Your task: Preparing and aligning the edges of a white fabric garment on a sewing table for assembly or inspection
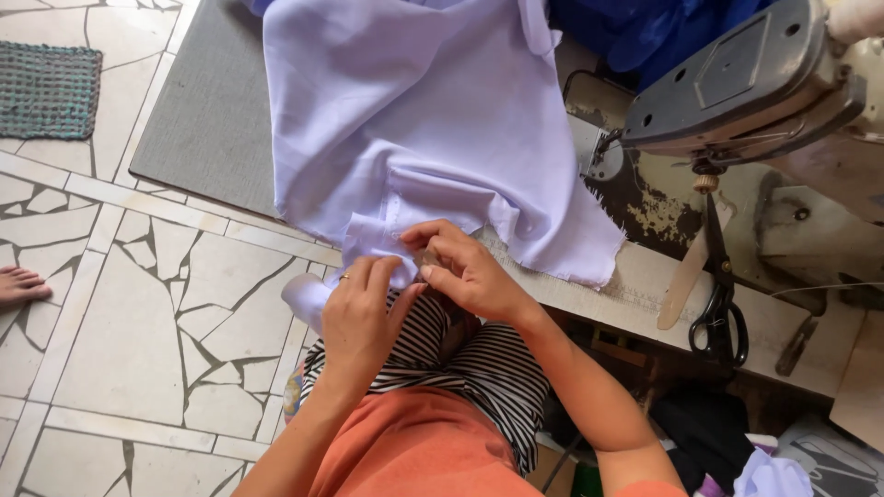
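I noted both hands, left and right, pinched shut on the folded edge of a soft, smooth lilac cloth draped off the worn sewing table above my lap.

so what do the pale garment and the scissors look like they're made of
The pale lilac garment looks like thin woven cloth, matte: it creases softly and frays at its lower edge. The scissors look like dark metal blades with black loop handles, possibly coated; the finish is hard to tell.
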